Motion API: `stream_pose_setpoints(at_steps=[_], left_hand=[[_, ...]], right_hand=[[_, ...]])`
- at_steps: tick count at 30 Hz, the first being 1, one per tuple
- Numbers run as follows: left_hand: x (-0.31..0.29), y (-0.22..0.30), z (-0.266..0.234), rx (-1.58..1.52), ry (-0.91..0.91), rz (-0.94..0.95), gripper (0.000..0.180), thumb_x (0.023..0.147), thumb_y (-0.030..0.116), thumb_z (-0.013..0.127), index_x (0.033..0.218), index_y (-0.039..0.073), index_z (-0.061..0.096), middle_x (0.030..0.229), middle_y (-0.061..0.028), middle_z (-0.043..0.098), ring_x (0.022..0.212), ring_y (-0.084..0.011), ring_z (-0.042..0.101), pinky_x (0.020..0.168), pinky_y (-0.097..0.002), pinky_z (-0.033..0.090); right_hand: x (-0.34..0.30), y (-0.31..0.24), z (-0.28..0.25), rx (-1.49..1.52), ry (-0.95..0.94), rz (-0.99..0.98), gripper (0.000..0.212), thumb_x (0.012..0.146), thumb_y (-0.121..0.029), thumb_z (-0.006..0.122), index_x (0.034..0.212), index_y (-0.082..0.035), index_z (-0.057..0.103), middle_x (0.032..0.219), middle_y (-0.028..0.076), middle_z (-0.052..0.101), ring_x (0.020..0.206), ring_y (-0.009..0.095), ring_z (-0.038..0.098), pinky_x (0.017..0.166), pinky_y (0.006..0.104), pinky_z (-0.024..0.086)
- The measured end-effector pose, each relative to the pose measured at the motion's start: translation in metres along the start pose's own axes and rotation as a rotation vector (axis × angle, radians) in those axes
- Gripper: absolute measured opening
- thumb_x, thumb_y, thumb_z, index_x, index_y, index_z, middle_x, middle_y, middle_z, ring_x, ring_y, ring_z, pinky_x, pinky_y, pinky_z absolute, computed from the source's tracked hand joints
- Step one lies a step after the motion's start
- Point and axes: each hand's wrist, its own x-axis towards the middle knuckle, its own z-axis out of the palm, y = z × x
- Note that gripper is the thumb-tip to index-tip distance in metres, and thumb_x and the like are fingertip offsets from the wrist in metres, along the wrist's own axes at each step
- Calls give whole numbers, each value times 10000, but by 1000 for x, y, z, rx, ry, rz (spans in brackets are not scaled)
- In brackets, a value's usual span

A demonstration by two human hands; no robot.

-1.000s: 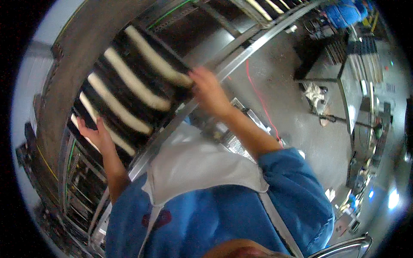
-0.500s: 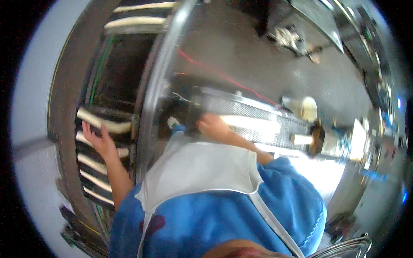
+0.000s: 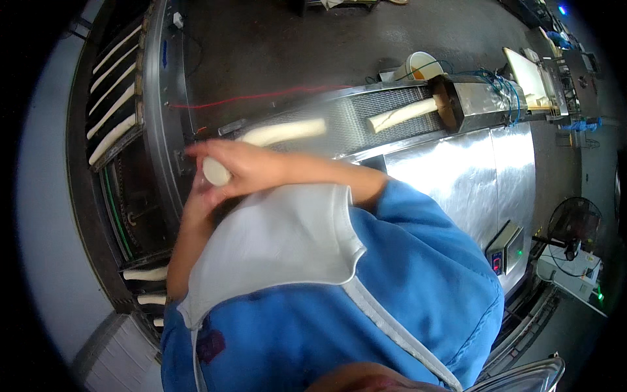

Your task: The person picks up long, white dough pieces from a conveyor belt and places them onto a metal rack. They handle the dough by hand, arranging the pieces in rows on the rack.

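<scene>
In front of my apron both hands meet around a pale dough roll [image 3: 216,171], whose round cut end faces up. My right hand [image 3: 253,168] wraps it from the right, thumb and fingers at its sides. My left hand [image 3: 201,196] is against it from the left and below, its fingers partly hidden. Just beyond my right hand, another dough roll [image 3: 287,132] lies on the mesh conveyor belt [image 3: 346,117]. Farther right, a third dough roll [image 3: 401,115] lies at the opening of a metal machine [image 3: 480,104].
Black trays with long dough strips [image 3: 121,108] stand at the left, beyond a metal rail [image 3: 160,124]. More dough pieces [image 3: 147,274] lie in trays beside my left forearm. A white bucket [image 3: 421,65] stands behind the belt. A scale [image 3: 506,251] sits on the steel table [image 3: 450,170].
My left hand has come from the left trays to my right hand. The right hand has lifted a dough roll off the belt. My view has turned.
</scene>
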Motion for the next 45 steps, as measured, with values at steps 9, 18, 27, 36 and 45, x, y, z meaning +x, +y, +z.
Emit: stream_pose_setpoints(at_steps=[9,18,27,36,45], left_hand=[[3,-25,-66,-1015,71,-725,554,839,179,556,1319,-9,352,807,-54,477,685,-137,482,627,-245,473],[-31,13,-34,-518,152,-438,583,872,178,505,1353,-61,278,1222,-180,498,643,-127,463,540,-232,458],[-64,66,15,-419,-45,-285,701,870,236,500,1393,-99,176,1172,-202,524,554,-132,443,449,-240,406],[-54,81,50,-245,-74,-177,665,855,233,460,1363,-116,212,1092,-183,533,506,-137,473,407,-228,394],[-33,95,69,-202,-141,-133,640,866,254,435,1348,-114,230,1117,-164,490,539,-120,478,441,-219,417]], right_hand=[[-227,74,-106,-943,609,653,457,750,-87,666,1172,-27,502,1159,188,511,1071,360,488,941,447,389],[-225,124,-94,-1223,-45,520,595,696,-110,642,1266,-114,469,1251,140,514,1242,316,419,1056,551,253],[-200,62,-167,-406,1036,827,401,656,-17,627,1053,-48,582,988,139,611,974,281,588,858,416,461],[-399,-115,-219,214,999,558,595,676,-296,770,1185,-150,499,1402,132,399,1312,318,342,1060,531,263],[-524,-46,-116,-667,1245,1418,660,741,-261,754,1264,-31,424,1184,207,528,1098,301,525,883,389,456]])
